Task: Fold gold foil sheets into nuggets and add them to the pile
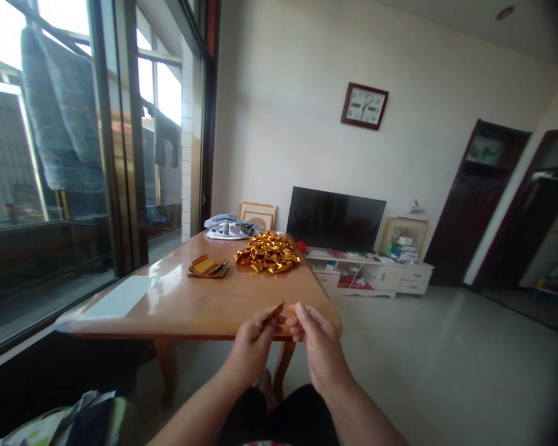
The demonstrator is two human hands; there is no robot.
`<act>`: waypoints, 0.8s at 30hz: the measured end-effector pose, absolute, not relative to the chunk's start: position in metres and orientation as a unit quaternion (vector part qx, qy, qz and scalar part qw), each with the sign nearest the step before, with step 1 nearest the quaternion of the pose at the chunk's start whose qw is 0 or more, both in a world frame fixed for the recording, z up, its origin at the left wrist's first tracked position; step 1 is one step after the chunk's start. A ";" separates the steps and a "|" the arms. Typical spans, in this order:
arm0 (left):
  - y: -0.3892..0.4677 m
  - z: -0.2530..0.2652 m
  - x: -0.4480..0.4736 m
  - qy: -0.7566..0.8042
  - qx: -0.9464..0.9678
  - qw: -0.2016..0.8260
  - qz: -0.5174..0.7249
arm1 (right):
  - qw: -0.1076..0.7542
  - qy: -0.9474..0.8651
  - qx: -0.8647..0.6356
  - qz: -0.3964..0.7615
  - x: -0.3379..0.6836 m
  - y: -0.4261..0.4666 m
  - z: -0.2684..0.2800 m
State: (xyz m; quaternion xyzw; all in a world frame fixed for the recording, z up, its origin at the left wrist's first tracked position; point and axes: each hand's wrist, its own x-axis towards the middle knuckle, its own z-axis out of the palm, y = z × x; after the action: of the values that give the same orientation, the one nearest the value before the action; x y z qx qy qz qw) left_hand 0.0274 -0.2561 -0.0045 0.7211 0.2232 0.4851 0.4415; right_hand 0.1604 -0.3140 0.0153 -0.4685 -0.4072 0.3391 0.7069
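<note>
My left hand [255, 341] is closed around a thin folded piece of gold paper [276, 310], its pointed end showing above the fingers. Close beside it, my right hand [317, 331] pinches a small orange-gold edge [292, 308] between thumb and forefinger; whether this belongs to the same paper I cannot tell. Both hands are just over the near edge of the wooden table [251, 297]. Beyond them lies a heap of shiny folded gold foil pieces [270, 253]. To its left is a stack of flat gold-brown paper sheets [208, 267].
Folded grey-white cloth [230, 227] lies at the table's far end. A pale sheet [118, 297] is on its left side. Windows [60, 155] run along the left. A television [335, 218] stands on a white cabinet [384, 279] beyond. Bundled fabric [84, 421] is at lower left.
</note>
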 end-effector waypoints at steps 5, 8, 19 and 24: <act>-0.268 0.012 0.024 0.180 0.549 0.694 0.430 | 0.721 -0.390 -0.477 0.317 0.168 -0.317 0.021; -0.272 0.017 0.022 0.174 0.479 0.751 0.420 | 0.718 -0.392 -0.484 0.312 0.170 -0.321 0.025; -0.278 0.009 0.029 0.177 0.514 0.721 0.430 | 0.666 -0.473 -0.430 0.385 0.161 -0.323 0.015; -0.276 0.012 0.025 0.193 0.593 0.641 0.447 | 0.680 -0.468 -0.439 0.355 0.168 -0.323 0.013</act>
State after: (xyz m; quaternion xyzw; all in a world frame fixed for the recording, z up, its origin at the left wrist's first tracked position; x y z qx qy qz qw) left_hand 0.0254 -0.2758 0.0118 0.5930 0.1933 0.4472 0.6411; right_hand 0.1680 -0.3228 0.0129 -0.4390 -0.4676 0.3553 0.6800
